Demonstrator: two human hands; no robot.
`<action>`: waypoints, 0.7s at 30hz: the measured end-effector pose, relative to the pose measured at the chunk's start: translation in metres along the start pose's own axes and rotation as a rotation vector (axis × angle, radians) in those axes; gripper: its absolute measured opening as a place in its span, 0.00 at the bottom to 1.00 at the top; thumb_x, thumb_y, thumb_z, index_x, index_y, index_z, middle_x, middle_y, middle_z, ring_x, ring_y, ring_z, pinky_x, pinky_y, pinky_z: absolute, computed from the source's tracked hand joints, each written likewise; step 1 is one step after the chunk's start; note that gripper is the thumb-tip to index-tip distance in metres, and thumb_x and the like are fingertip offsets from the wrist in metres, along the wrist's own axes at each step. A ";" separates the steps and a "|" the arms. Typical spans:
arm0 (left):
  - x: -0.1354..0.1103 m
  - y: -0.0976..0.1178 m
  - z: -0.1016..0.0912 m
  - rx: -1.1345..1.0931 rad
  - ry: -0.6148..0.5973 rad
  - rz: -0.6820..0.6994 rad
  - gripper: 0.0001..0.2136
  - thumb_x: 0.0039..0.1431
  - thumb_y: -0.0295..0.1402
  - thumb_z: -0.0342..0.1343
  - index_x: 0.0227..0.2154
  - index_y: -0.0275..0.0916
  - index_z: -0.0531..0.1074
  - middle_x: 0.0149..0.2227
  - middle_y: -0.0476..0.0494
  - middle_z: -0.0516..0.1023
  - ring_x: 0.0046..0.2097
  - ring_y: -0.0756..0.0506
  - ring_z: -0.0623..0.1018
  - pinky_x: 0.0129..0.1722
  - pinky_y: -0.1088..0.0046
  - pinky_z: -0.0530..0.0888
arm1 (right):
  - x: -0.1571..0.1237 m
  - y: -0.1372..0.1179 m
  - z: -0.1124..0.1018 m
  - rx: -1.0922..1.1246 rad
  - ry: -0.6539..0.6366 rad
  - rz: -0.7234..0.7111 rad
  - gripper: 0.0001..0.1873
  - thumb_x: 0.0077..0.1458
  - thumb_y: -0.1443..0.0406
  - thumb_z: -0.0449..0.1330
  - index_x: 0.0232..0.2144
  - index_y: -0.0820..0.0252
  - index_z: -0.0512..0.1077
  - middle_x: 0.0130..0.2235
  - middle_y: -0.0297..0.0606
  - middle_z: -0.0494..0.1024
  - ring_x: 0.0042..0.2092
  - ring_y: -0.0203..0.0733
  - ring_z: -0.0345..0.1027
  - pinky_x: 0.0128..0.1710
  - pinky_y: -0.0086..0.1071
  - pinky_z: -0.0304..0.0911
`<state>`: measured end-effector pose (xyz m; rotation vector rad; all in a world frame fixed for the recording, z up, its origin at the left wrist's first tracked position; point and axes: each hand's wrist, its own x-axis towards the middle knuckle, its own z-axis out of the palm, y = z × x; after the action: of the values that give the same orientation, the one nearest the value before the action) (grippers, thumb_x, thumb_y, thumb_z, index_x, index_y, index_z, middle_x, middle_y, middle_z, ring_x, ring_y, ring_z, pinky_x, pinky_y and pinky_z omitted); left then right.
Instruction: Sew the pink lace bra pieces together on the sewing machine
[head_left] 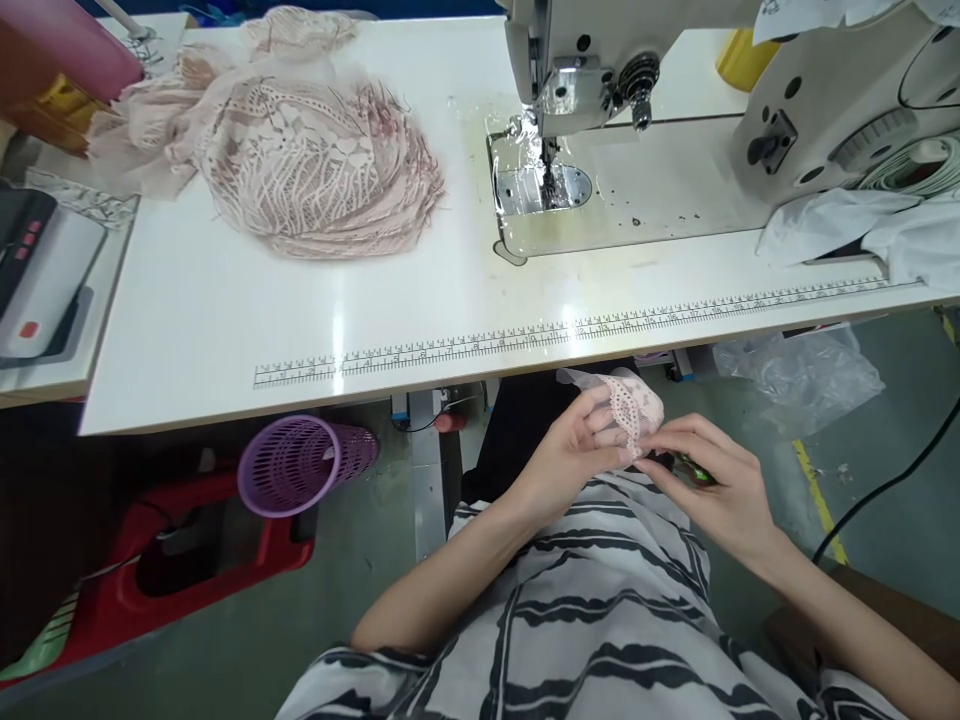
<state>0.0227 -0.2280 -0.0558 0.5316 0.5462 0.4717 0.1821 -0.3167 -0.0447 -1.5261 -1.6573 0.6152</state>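
Below the table's front edge, over my lap, my left hand (576, 440) is closed around a small pink lace piece (636, 402). My right hand (718, 480) meets it from the right, its fingertips pinching the lace's lower edge. A small green-handled tool (696, 470), probably thread snips, lies in the right palm. A large pile of pink lace pieces (300, 140) rests on the white sewing table (225, 310) at the back left. The sewing machine (637, 60) stands at the back right, its needle over the metal plate (544, 188).
A ruler strip (570, 328) runs along the table's front edge. Under the table hangs a purple mesh basket (300, 465) above a red stand (187, 570). A grey device (37, 270) sits at the far left. White cloth (862, 235) and clear plastic (802, 370) lie to the right.
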 end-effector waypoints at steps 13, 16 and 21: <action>-0.002 -0.009 0.004 0.042 0.016 0.080 0.27 0.52 0.27 0.65 0.54 0.44 0.62 0.59 0.39 0.66 0.55 0.41 0.73 0.55 0.65 0.67 | -0.003 0.002 -0.005 0.005 0.051 0.040 0.11 0.57 0.73 0.55 0.39 0.53 0.70 0.35 0.37 0.69 0.34 0.37 0.66 0.31 0.32 0.62; -0.003 -0.010 0.003 0.033 0.029 0.093 0.29 0.51 0.27 0.65 0.55 0.43 0.61 0.59 0.38 0.66 0.55 0.42 0.73 0.54 0.66 0.68 | -0.001 -0.001 -0.005 -0.016 0.159 0.082 0.08 0.57 0.73 0.56 0.34 0.54 0.69 0.33 0.35 0.69 0.33 0.36 0.64 0.30 0.32 0.61; -0.004 -0.008 0.003 0.056 0.048 0.072 0.30 0.53 0.28 0.65 0.57 0.44 0.60 0.60 0.38 0.66 0.56 0.42 0.72 0.54 0.67 0.68 | 0.000 -0.001 -0.004 0.010 0.096 0.030 0.12 0.55 0.70 0.61 0.41 0.50 0.73 0.35 0.36 0.72 0.26 0.32 0.62 0.24 0.30 0.60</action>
<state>0.0237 -0.2373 -0.0565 0.5961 0.5888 0.5396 0.1847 -0.3175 -0.0419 -1.5520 -1.5595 0.5570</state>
